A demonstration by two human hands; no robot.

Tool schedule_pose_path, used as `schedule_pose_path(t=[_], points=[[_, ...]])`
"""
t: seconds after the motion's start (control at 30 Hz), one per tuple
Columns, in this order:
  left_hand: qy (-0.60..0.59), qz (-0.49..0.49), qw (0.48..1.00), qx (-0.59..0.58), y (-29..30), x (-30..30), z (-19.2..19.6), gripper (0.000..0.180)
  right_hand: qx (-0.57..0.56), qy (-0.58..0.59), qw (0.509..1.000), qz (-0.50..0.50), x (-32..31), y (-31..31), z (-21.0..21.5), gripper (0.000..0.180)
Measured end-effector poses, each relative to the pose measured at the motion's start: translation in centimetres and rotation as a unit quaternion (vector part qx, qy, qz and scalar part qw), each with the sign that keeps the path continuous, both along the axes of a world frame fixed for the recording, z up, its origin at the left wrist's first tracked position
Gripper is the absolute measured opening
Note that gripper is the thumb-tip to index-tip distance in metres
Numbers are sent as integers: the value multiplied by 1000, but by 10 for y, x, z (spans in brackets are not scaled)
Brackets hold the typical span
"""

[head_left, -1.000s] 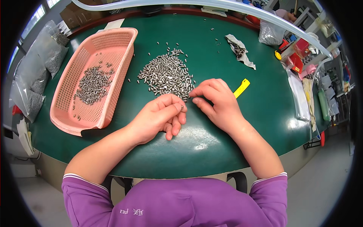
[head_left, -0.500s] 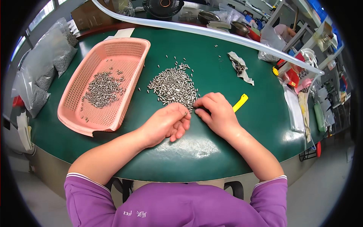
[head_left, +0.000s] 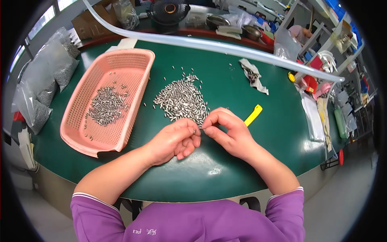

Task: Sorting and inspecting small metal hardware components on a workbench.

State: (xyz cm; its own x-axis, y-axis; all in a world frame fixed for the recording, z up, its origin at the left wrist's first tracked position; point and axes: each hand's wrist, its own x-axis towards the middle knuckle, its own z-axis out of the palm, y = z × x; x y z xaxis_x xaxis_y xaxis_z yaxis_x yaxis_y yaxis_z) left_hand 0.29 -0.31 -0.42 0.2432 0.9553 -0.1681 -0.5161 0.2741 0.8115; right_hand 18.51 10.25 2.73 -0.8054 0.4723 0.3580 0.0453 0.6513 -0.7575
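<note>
A heap of small, shiny metal pieces (head_left: 180, 100), short and rod-like, lies on the green table in front of me. My left hand (head_left: 176, 139) is at the heap's near edge, thumb and forefinger closed on one small metal piece (head_left: 194, 131). Beside it, my right hand (head_left: 230, 131) pinches with thumb and forefinger at the heap's near right edge; a tiny metal piece seems to show at the fingertips. The two hands' fingertips are close together. To the left stands a pink perforated plastic basket (head_left: 142, 90) with more such pieces inside.
A yellow-handled tool (head_left: 254, 115) lies right of my right hand. Farther back is a crumpled white wrapper (head_left: 262, 87) with dark bits. Clear bags of metal pieces (head_left: 44, 94) line the left edge. A translucent tube (head_left: 201, 43) arches across the far side; a black fan (head_left: 167, 12) stands behind.
My right hand has drawn back slightly from the heap and now pinches, its fingertips nearer my left hand. The left still holds its piece. The whole view has shifted a little.
</note>
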Motion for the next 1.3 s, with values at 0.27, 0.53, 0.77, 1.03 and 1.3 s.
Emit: schedule_pose_path(t=[0.27,0.53,0.77,1.03,1.3], points=[[52,-16,998,10,2,2,6,18,23,9,1000,13,-4,0,-14,9],[36,-6,999,16,0,4,1,18,249,-60,964,-73,11,12,18,27],[26,-6,999,18,3,2,-2,22,198,-359,899,-154,73,67,37,39],[-50,3,998,32,0,1,-6,23,115,-346,921,-135,75,87,36,24],[55,62,995,59,-10,16,-2,24,-84,-164,973,-138,-34,97,40,25]])
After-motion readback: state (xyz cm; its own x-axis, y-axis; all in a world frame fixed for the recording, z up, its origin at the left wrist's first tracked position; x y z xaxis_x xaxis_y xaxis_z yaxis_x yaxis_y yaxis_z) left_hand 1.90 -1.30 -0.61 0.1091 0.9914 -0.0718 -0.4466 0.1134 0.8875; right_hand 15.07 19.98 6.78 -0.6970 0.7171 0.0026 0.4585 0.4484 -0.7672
